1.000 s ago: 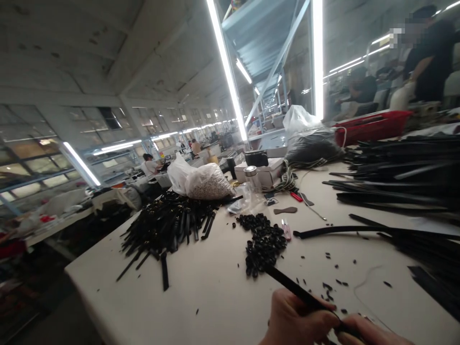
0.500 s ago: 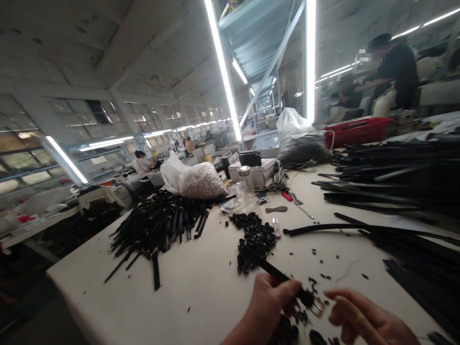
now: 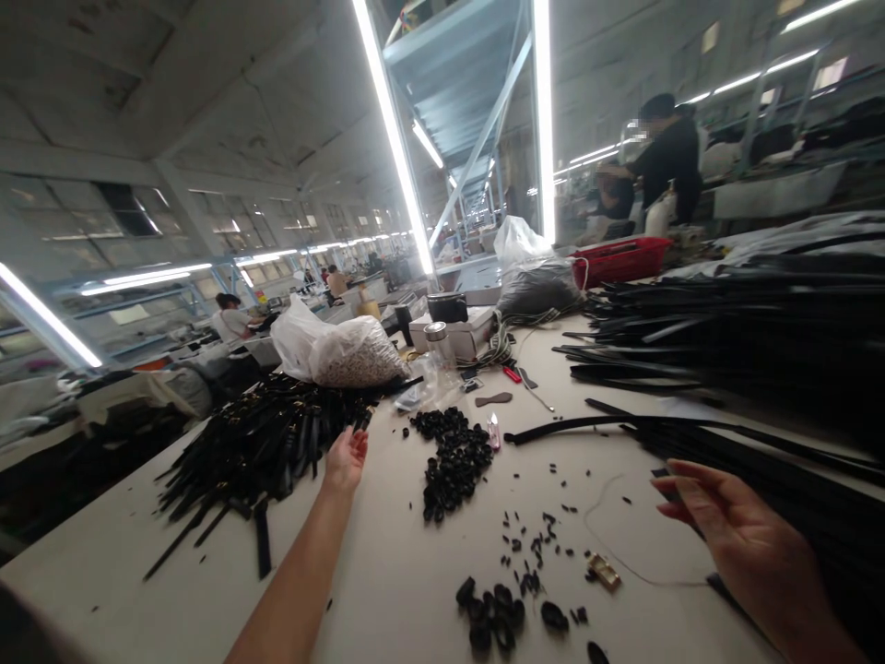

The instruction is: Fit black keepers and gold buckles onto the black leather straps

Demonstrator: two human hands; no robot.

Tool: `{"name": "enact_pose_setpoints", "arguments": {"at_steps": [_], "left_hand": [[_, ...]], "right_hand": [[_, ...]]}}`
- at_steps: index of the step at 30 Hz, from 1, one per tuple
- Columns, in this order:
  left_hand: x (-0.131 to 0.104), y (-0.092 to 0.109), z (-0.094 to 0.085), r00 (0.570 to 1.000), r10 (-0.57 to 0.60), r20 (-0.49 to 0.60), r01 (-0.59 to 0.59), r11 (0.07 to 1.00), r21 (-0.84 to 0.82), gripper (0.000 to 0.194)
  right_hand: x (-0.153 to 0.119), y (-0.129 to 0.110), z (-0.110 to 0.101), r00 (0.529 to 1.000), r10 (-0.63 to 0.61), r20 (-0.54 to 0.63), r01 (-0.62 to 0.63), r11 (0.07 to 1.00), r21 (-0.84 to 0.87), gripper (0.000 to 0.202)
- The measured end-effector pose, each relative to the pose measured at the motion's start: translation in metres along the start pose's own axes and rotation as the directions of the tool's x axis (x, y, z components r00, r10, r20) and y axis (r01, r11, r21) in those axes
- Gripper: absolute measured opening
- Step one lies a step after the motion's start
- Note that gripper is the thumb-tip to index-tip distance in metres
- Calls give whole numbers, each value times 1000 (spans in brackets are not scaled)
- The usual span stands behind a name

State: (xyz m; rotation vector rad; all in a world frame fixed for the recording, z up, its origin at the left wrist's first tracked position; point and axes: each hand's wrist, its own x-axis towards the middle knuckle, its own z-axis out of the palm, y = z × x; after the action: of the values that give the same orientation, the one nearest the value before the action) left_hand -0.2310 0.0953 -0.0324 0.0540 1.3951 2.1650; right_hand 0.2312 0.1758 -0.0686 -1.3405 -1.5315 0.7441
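My left hand (image 3: 345, 457) is stretched out over the white table (image 3: 387, 553), open, at the right edge of a big heap of short black straps (image 3: 255, 443). It holds nothing that I can see. My right hand (image 3: 739, 530) hovers open at the near right, fingers spread, close to a stack of long black straps (image 3: 733, 323). A gold buckle (image 3: 604, 571) lies on the table between my hands. A pile of small black loops (image 3: 453, 456) sits in the middle, and a smaller cluster of loops (image 3: 494, 613) lies near the front edge.
A plastic bag of small parts (image 3: 346, 350), a white box (image 3: 460, 334), a tin (image 3: 438, 339), pink snips (image 3: 493, 430) and a grey bag (image 3: 536, 281) stand at the back. A red basket (image 3: 619, 260) is behind them. Other people work at benches far left and back right.
My left hand let go of the black strap it held and reached out left to the heap. My right hand opened and moved right. The buckle now lies on the table.
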Motion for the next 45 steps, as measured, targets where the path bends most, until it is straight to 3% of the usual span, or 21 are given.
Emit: {"name": "enact_pose_setpoints", "arguments": {"at_steps": [2,7,11,14,16,18,24,28,34,39,45], "left_hand": [[-17,-15,0,998,-42,55,40,999,34,5],[-90,-56,0,937,-187,295,148,978,150,30],[-143,-90,-4,859,-112,500,-37,960,278,56],[-165,-111,-8,811,23,584,-244,921,303,56],[-172,-118,-11,785,86,614,-341,887,312,53],[-172,-119,-12,772,125,623,-406,851,332,52],[-167,-111,-10,756,131,641,-458,805,377,57],[-171,-110,-10,747,124,653,-474,789,392,56],[-171,-113,-14,737,83,671,-471,776,421,50],[-179,-112,-12,743,98,663,-463,789,403,43],[-186,-110,-9,755,125,643,-466,793,393,42]], "right_hand": [[-1,5,2,1000,7,-5,-7,1000,7,44],[-1,8,2,997,-55,-46,59,996,73,39],[-2,12,5,992,-119,-29,121,992,45,33],[-10,11,11,973,-224,50,228,969,-93,26],[-17,6,14,945,-288,157,324,896,-303,22],[-19,-1,11,934,-265,242,355,776,-521,16],[-5,-9,-30,996,-82,24,67,584,-809,12],[2,-5,-46,1000,-11,8,12,495,-869,12],[0,-9,-40,999,2,52,46,443,-895,13],[-3,-8,-36,992,45,114,85,429,-899,7],[-3,-13,-32,985,-3,175,155,474,-867,13]]}}
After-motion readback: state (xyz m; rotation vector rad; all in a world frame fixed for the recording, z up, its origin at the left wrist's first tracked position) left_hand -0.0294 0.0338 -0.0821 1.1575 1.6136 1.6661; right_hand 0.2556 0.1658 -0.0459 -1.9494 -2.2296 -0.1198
